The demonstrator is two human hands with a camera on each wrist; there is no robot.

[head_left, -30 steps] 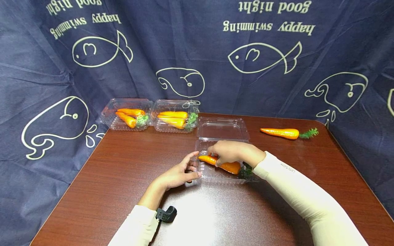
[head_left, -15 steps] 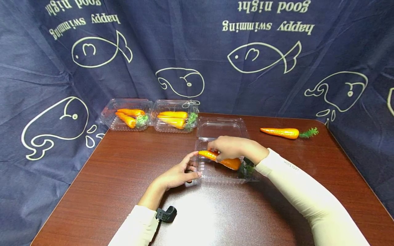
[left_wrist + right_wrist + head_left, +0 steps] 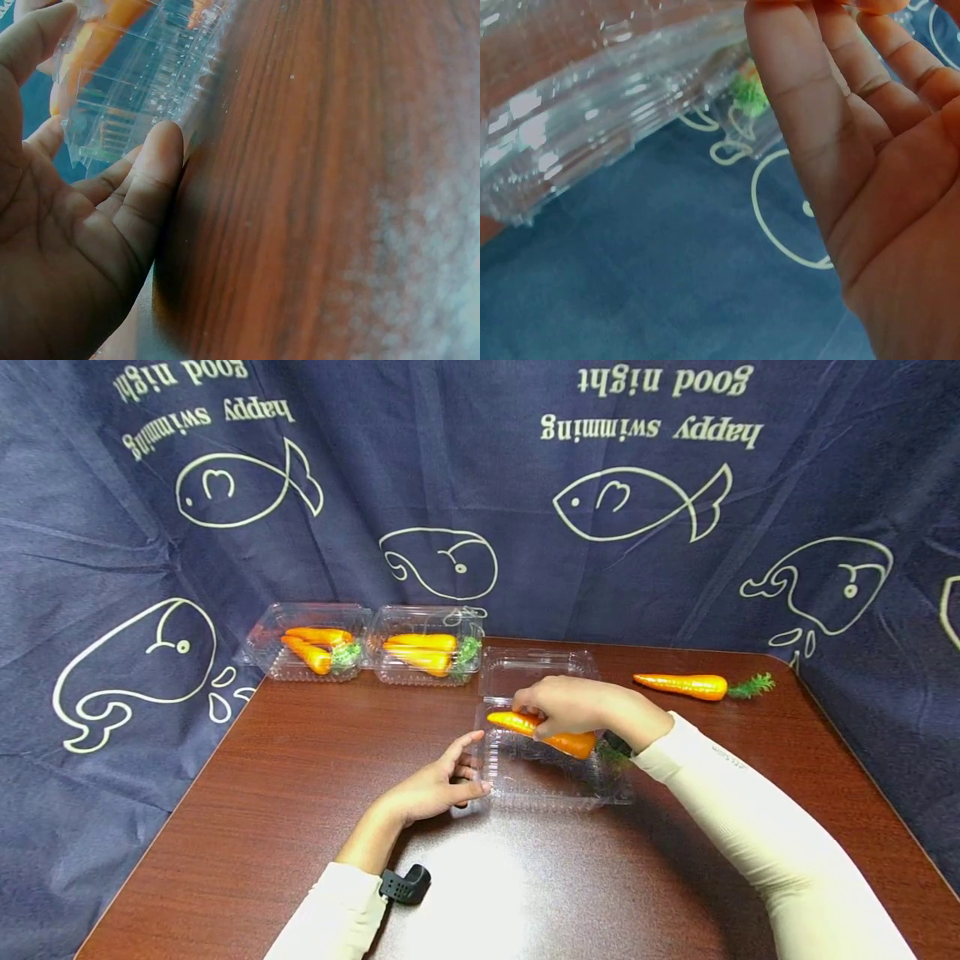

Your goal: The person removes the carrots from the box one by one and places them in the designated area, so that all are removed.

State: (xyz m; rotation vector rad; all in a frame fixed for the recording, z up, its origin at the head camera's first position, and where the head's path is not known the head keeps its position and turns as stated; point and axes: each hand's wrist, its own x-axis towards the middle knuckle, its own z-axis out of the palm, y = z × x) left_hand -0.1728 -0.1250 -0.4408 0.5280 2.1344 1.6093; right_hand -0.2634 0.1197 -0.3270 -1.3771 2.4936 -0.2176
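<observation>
My right hand (image 3: 566, 703) grips an orange carrot (image 3: 573, 744) by its middle from above, over the back part of an open clear plastic clamshell box (image 3: 540, 781). The carrot's tip points left, and its green top is partly hidden near my wrist. My left hand (image 3: 431, 789) touches the box's left side with thumb and fingertips, its fingers spread and relaxed. In the left wrist view the thumb (image 3: 157, 161) lies against the box's near corner. Only a little of the carrot shows at the top of the right wrist view, above the fingers (image 3: 802, 97).
Two closed clear boxes with carrots, one at far left (image 3: 277, 660) and another (image 3: 382, 668) beside it, stand at the back left. A loose carrot (image 3: 686, 686) with a green top lies at the back right. A dark blue printed cloth (image 3: 420, 468) hangs behind the table (image 3: 315, 760).
My right hand has moved back and slightly right with the carrot, from the middle of the box toward its hinge side. The left hand has stayed at the box's side.
</observation>
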